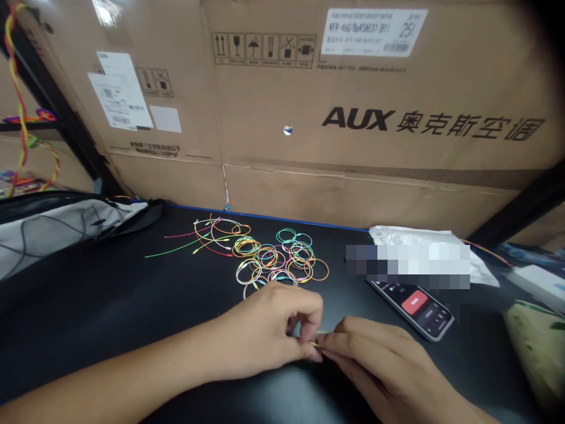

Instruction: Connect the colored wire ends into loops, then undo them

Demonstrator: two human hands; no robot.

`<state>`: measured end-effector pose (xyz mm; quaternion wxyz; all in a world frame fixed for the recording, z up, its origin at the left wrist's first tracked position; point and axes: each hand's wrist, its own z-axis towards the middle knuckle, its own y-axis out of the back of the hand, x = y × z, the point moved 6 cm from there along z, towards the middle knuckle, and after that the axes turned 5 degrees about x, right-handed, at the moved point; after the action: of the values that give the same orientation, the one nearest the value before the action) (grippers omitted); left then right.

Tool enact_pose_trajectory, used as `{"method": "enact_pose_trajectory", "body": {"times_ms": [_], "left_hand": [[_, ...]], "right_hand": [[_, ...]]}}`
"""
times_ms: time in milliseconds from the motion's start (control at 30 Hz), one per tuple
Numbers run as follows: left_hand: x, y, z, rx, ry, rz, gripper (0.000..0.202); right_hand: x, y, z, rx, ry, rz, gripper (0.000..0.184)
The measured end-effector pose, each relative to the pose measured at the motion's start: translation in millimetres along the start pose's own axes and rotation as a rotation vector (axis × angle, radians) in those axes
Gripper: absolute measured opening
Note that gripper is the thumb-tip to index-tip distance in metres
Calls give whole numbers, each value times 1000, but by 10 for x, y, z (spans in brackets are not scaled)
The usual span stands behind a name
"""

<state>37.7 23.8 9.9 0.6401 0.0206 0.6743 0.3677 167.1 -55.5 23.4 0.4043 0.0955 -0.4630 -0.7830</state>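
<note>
Pinching a short yellow strand (314, 344) between them, the left hand (265, 333) and the right hand (375, 359) meet just above the black worktop (110, 335), fingertips almost touching. The right grip is clamped on the strand with thumb and forefinger; the left grip is closed too, curled around the strand's other end, which its fingers hide. Such a close, two-handed hold looks suited to a piece this fine, which a looser hold might lose. Just beyond the hands lies a loose heap of small neon elastic loops (273, 259) in pink, yellow, teal and orange, resting straight on the worktop rather than in any tray or box, with a few long, thin neon strands (185, 247) splayed to its left. To the right, a black smartphone (410, 309) showing a red on-screen button lies at an angle, near a crumpled white plastic bag (410, 235) partly hidden by a blurred patch. A grey-and-black fabric bag (66, 229) sits at the left, its contents out of sight, and large cardboard boxes (353, 88) printed AUX stand behind the worktop's blue edge.
</note>
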Motion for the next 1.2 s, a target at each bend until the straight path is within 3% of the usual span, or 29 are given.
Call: {"method": "enact_pose_trajectory", "body": {"times_ms": [67, 167, 367, 500, 600, 767, 833, 900, 1033, 1200], "left_hand": [[59, 4, 6, 66, 109, -156, 27], [79, 6, 12, 144, 145, -301, 21], [71, -57, 2, 202, 116, -373, 31], [42, -71, -7, 205, 98, -317, 35], [30, -55, -6, 148, 62, -216, 41], [-125, -29, -56, -107, -264, 246, 25], [-148, -28, -76, -162, -299, 307, 22], [-95, -8, -55, -139, -187, 222, 18], [30, 14, -14, -4, 79, -160, 21], [66, -41, 2, 115, 141, -318, 24]], "right_hand": [[6, 3, -14, 13, 28, 8, 37], [-1, 17, -42, 19, 41, 27, 37], [-3, -7, -68, 86, 29, 32, 39], [31, 1, -56, 54, 74, 1, 47], [16, -1, -56, 28, 36, -12, 41], [-93, -60, -101, 13, -57, 109, 19], [-139, -87, -110, 26, -83, 175, 17], [-155, -98, -104, 49, -92, 194, 17], [-96, -57, -69, 71, -39, 138, 21], [-41, -28, -48, 83, 19, 124, 23]]}}
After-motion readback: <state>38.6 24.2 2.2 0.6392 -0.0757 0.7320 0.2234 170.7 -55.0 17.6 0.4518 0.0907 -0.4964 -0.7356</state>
